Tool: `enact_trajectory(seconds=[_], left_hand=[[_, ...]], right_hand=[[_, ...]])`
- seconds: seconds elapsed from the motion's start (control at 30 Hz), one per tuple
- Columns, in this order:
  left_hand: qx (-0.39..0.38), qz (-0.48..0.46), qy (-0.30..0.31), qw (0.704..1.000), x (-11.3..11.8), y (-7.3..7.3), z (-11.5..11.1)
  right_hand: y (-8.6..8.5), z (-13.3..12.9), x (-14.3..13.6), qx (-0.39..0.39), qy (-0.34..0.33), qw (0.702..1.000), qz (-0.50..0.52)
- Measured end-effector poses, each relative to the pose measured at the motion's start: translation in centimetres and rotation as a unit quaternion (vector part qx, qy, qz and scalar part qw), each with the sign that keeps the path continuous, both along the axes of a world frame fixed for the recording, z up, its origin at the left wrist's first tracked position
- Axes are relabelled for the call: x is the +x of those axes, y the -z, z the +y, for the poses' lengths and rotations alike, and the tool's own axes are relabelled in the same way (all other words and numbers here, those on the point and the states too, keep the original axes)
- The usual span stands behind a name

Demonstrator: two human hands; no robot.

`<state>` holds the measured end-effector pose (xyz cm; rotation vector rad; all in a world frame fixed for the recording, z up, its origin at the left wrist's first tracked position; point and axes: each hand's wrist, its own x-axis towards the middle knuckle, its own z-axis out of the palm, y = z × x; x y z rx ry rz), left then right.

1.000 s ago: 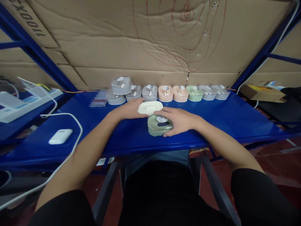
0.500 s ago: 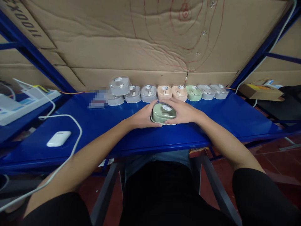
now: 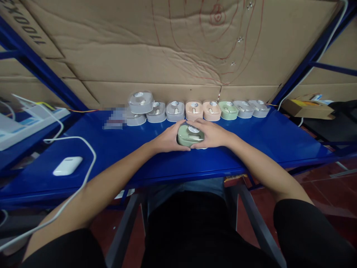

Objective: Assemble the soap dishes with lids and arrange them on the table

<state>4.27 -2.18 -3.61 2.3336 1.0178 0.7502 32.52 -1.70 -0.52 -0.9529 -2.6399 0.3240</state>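
Between my two hands is a rounded green case [image 3: 189, 138] with a clear, shiny top and a round white sticker. My left hand [image 3: 169, 139] is wrapped round its left side, thumb along the near edge. On the right side my right hand [image 3: 213, 134] grips it, fingers over the back and thumb at the front. A bit of something white shows under the right hand. Behind them stands a row of similar cases: grey [image 3: 175, 111], peach [image 3: 194, 111] and green [image 3: 228, 110]. At the row's left end one grey case [image 3: 141, 102] rests on another.
A white earphone case [image 3: 67, 166] lies on the blue table [image 3: 111, 149] at the left. A white cable [image 3: 93, 149] crosses the left side, near a white power strip [image 3: 33, 128]. An open cardboard box [image 3: 308, 109] is at the right, with a cardboard wall [image 3: 125, 48] behind.
The green case has shifted slightly left and turned or tilted a little in my hands. Both hands still grip it. The whole view has moved slightly.
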Motion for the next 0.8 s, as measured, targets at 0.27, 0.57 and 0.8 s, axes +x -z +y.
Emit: enact_trajectory(seconds=[0.27, 0.57, 0.8], left_hand=[[0.011, 0.029, 0.0, 1.0, 0.1, -0.4, 0.1], [0.026, 0.037, -0.028, 0.999, -2.7, -0.1, 2.3], [0.119, 0.054, -0.112, 0.985, -4.0, -1.7, 2.4]], right_hand=[[0.1, -0.3, -0.6, 0.013, 0.005, 1.0, -0.017], [-2.1, -0.9, 0.5, 0.024, 0.047, 0.998, -0.025], [-2.1, -0.8, 0.1, 0.093, 0.099, 0.991, 0.002]])
